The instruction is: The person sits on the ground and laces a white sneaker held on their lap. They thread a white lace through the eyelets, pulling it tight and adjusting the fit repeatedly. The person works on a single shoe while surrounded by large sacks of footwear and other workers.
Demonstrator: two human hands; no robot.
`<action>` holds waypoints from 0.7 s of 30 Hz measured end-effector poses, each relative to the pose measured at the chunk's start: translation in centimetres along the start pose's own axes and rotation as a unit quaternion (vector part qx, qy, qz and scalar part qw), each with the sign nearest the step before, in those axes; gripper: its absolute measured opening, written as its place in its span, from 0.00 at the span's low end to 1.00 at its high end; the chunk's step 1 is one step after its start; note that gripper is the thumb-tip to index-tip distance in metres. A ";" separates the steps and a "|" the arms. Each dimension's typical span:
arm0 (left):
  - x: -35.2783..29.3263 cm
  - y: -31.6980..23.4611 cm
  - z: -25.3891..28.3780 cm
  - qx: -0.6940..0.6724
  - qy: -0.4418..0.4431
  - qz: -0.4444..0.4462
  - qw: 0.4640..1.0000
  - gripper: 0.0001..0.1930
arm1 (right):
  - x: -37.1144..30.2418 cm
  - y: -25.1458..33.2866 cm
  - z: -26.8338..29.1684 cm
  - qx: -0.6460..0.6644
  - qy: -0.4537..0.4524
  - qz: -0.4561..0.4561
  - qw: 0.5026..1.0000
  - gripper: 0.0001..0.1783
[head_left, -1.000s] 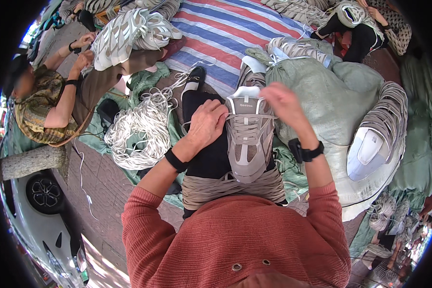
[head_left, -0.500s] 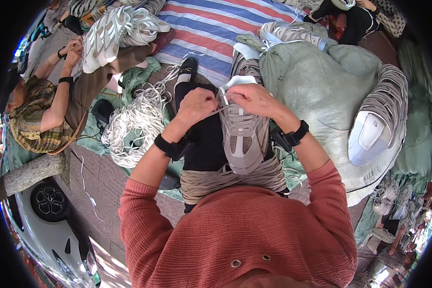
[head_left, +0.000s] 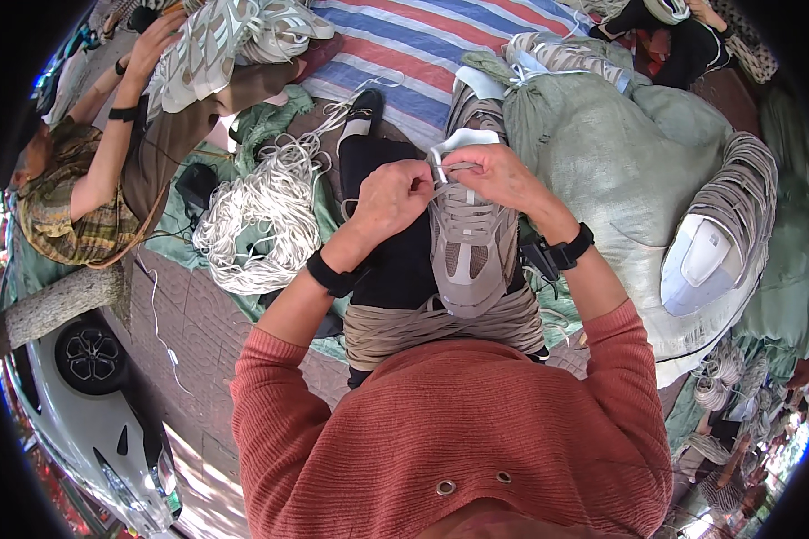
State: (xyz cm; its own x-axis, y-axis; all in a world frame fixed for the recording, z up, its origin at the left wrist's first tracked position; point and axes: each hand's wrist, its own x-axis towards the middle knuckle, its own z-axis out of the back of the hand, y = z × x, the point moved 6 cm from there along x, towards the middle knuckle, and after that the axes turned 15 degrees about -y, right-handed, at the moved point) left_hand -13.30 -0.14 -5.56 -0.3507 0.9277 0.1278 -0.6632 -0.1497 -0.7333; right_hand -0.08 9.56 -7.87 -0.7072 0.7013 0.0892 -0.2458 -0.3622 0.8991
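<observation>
A grey-beige lace-up shoe upper (head_left: 470,280) rests over my lap, its toe toward me. My left hand (head_left: 391,199) is at the left of its collar, fingers pinched on a thin shoelace that loops out behind the wrist. My right hand (head_left: 499,180) bends over the top of the lacing, thumb and finger closed on the lace beside the pale tongue (head_left: 466,139). The fingertips nearly meet, and partly hide the upper eyelets. Wound beige laces (head_left: 391,334) lie across my thighs.
A heap of white cord (head_left: 265,220) lies on the left. Big green sacks (head_left: 602,171) stand on the right, with a bundle of stacked uppers (head_left: 724,220) on top. Beyond is a striped sheet (head_left: 404,45). At left sit a co-worker (head_left: 85,198) and a parked car (head_left: 90,431).
Both my hands and the upper have shifted slightly right in the picture. The lace stretched between my hands earlier now shows as a loop by my left wrist. The co-worker's hand has risen.
</observation>
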 end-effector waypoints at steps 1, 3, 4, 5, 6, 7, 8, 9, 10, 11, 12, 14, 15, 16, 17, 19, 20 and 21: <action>0.1 -0.3 0.0 0.001 -0.006 -0.014 1.000 0.04 | 0.0 0.0 0.1 -0.002 -0.006 0.001 1.000 0.12; 0.2 -0.8 -0.1 0.005 -0.018 -0.044 0.999 0.04 | 0.0 0.2 0.2 -0.005 -0.020 0.003 1.000 0.12; 0.3 -0.9 -0.4 0.020 -0.016 -0.044 0.999 0.04 | 0.0 0.1 0.2 0.008 -0.024 0.010 1.000 0.12; 0.5 -1.0 -0.7 0.035 -0.014 -0.045 0.998 0.04 | 0.0 0.0 0.2 0.020 -0.027 0.016 0.999 0.12; 0.7 -1.0 -1.0 0.050 -0.010 -0.046 0.998 0.04 | 0.0 0.1 0.3 0.034 -0.032 0.022 0.999 0.12; 0.8 -0.6 -1.0 0.045 0.007 -0.026 0.999 0.04 | 0.0 0.0 0.2 0.036 -0.021 0.011 0.999 0.12; 1.0 -0.1 -0.5 0.040 0.024 -0.006 0.999 0.05 | -0.1 -0.1 0.2 0.038 -0.011 0.001 0.999 0.12; 1.3 0.5 -0.1 0.035 0.046 0.011 0.998 0.05 | -0.2 0.0 0.3 0.040 -0.005 -0.012 0.999 0.12; 1.5 1.0 0.1 0.017 0.068 0.010 0.997 0.06 | -0.1 0.4 0.4 0.008 -0.002 0.005 1.000 0.12; 1.5 1.4 -0.2 -0.021 0.087 0.026 0.996 0.05 | 0.1 0.8 0.4 -0.025 0.001 0.021 0.999 0.12; 1.3 1.7 -0.7 -0.056 0.108 0.044 0.992 0.05 | 0.3 1.1 0.1 -0.055 0.002 0.035 0.998 0.12; 1.2 1.5 -1.3 -0.086 0.093 0.022 0.992 0.04 | 0.7 0.6 -0.2 -0.085 0.005 0.029 0.996 0.12; 1.3 1.1 -1.3 -0.100 0.085 0.011 0.991 0.04 | 0.7 0.5 -0.2 -0.083 0.000 0.034 0.996 0.11; 1.3 1.2 -1.2 -0.099 0.080 0.027 0.991 0.04 | 0.6 0.5 -0.2 -0.082 -0.005 0.040 0.996 0.10; 0.9 1.3 -0.8 -0.098 0.075 0.043 0.991 0.04 | 0.6 0.3 -0.3 -0.079 -0.003 0.028 0.996 0.10; 0.5 0.4 0.0 -0.088 0.063 0.011 0.994 0.06 | 0.6 1.0 0.3 -0.063 0.019 0.046 0.997 0.09; 0.2 -0.3 0.5 -0.075 0.059 -0.035 0.995 0.08 | 0.6 1.1 0.5 -0.055 0.031 0.056 0.996 0.08; -0.2 -0.9 1.1 -0.063 0.052 -0.079 0.994 0.10 | 0.7 1.4 0.7 0.025 0.065 0.033 0.997 0.09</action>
State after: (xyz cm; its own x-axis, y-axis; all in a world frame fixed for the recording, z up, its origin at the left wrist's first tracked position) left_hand -13.40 -0.63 -4.18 -0.1741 0.9674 0.1836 -0.6150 0.0388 -0.7876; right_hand -0.45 10.01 -6.23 -0.8019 0.5900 0.0943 -0.1651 -0.3705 0.9140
